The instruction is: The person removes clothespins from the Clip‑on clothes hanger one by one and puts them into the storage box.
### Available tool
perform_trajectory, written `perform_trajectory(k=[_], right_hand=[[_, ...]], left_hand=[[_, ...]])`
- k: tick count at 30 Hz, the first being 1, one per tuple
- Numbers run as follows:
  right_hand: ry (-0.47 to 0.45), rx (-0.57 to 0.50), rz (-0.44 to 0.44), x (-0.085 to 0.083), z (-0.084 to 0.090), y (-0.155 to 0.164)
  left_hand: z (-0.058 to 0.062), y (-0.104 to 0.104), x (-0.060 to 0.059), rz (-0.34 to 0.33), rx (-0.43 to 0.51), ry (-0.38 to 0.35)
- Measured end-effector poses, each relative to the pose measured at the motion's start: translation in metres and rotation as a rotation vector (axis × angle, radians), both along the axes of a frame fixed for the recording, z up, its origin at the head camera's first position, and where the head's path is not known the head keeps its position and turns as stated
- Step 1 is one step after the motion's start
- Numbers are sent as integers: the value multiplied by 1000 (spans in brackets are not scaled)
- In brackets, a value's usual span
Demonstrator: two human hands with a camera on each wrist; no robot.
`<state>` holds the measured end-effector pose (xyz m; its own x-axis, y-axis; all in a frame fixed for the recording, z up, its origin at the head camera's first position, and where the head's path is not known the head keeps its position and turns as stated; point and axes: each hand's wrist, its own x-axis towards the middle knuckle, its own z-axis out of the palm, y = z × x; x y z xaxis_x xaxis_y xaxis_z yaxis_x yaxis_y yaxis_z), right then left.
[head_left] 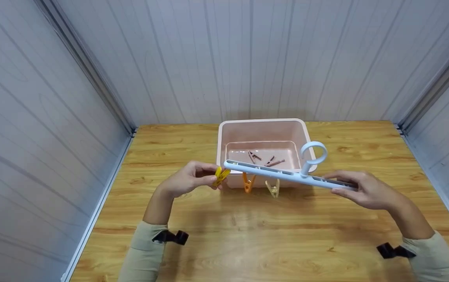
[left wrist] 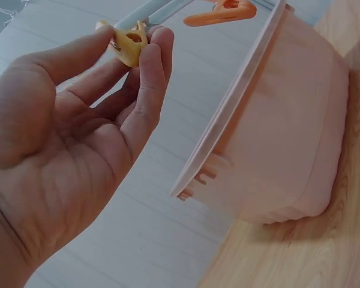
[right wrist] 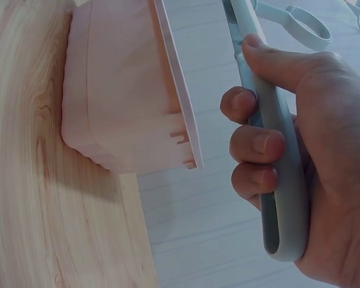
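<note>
My left hand [head_left: 191,180] pinches a yellow clothespin [head_left: 221,176] between thumb and fingertips, right at the left end of a light blue hanger bar [head_left: 265,170]. In the left wrist view the yellow clothespin [left wrist: 131,45] overlaps the bar's end. My right hand [head_left: 369,191] grips the bar's other end, fingers curled round it; the right wrist view shows this grip on the bar [right wrist: 282,156] closely. A ring-shaped hook [head_left: 314,152] rises from the bar. Below the bar hang an orange clothespin [head_left: 248,183] and a cream clothespin [head_left: 273,188].
Behind the bar stands a pink plastic basin [head_left: 263,129] on the wooden table [head_left: 232,239]. Several brownish-pink clothespins [head_left: 275,162] lie on its floor. White panel walls [head_left: 224,58] enclose the table at the back and both sides.
</note>
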<state>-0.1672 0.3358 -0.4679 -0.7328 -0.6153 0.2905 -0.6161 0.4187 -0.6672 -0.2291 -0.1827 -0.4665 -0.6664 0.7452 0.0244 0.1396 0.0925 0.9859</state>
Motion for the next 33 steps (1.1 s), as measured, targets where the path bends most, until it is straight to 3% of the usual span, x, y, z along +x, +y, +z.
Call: perform_trajectory(k=[10, 20, 29, 33], right_hand=[[-10, 14, 15, 0, 1, 2], [-61, -1, 39, 1, 0, 3], [-71, -42, 5, 3, -2, -3], [-72, -81, 16, 2, -6, -7]], left_hand=[[8, -3, -5, -10, -113, 21], [10, -3, 1, -67, -57, 62], [6, 5, 9, 39, -38, 158], [4, 10, 13, 88, 18, 207]])
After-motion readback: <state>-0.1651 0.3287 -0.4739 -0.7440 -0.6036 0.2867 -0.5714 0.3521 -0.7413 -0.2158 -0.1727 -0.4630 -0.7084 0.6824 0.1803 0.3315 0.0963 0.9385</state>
